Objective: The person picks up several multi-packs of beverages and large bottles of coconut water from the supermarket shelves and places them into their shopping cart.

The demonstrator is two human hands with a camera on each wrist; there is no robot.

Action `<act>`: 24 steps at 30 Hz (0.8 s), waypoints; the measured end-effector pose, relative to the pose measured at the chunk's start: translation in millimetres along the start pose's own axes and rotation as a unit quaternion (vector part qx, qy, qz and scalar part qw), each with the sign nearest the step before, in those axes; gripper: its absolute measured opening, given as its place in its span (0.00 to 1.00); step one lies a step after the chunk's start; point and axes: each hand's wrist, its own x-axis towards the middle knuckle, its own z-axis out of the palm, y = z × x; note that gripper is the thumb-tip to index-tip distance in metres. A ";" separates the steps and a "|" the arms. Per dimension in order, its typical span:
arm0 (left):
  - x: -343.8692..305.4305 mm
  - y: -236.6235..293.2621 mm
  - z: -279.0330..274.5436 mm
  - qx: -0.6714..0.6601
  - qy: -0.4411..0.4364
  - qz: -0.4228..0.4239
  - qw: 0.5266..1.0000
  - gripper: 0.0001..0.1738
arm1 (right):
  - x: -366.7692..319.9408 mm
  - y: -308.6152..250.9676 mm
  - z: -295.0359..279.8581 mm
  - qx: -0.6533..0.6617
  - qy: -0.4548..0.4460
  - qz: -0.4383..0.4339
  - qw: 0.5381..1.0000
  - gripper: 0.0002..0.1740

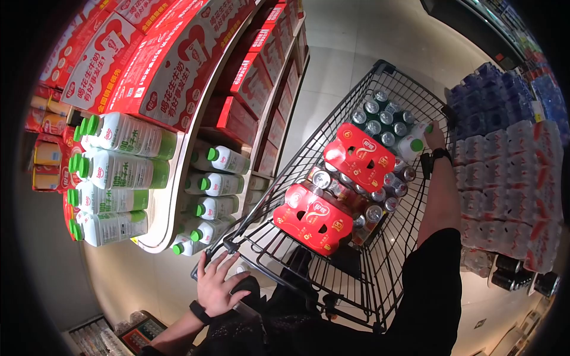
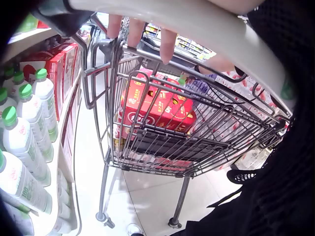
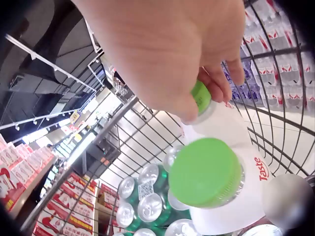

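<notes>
In the right wrist view, my right hand [image 3: 162,54] pinches the green cap [image 3: 201,97] of a white bottle at the far right of the shopping cart [image 1: 385,66]. Close in front of it is a second white bottle with a larger-looking green cap [image 3: 204,172], beside several green cans [image 3: 150,206]. My left hand [image 1: 218,288] lies at the cart's handle [image 2: 211,24], its fingers straight and spread; the left wrist view shows them extending past the bar. Two red-topped multipacks of cans [image 1: 359,155] [image 1: 313,221] fill the cart's middle and near part.
On the left, a shelf [image 1: 172,222] carries white bottles with green caps [image 1: 113,228] and red cartons [image 1: 172,71]. Wrapped bottle packs [image 1: 504,178] stack up along the cart's right side, with blue-tinted packs [image 1: 490,95] behind them. Pale tiled floor [image 1: 332,41] stretches ahead.
</notes>
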 end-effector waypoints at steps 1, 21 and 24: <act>-1.0 0.9 -0.1 -0.003 0.002 0.002 1.000 0.23 | -0.9 1.9 -5.1 0.001 -0.028 0.009 1.000 0.23; -19.0 -42.1 10.9 -0.183 0.092 0.258 0.944 0.20 | -492.2 -341.0 -170.8 0.104 -0.501 -0.446 0.735 0.20; -19.2 -63.7 51.7 -0.121 0.093 0.309 0.939 0.16 | -557.6 -314.7 -153.6 -0.034 -0.527 -0.305 0.793 0.21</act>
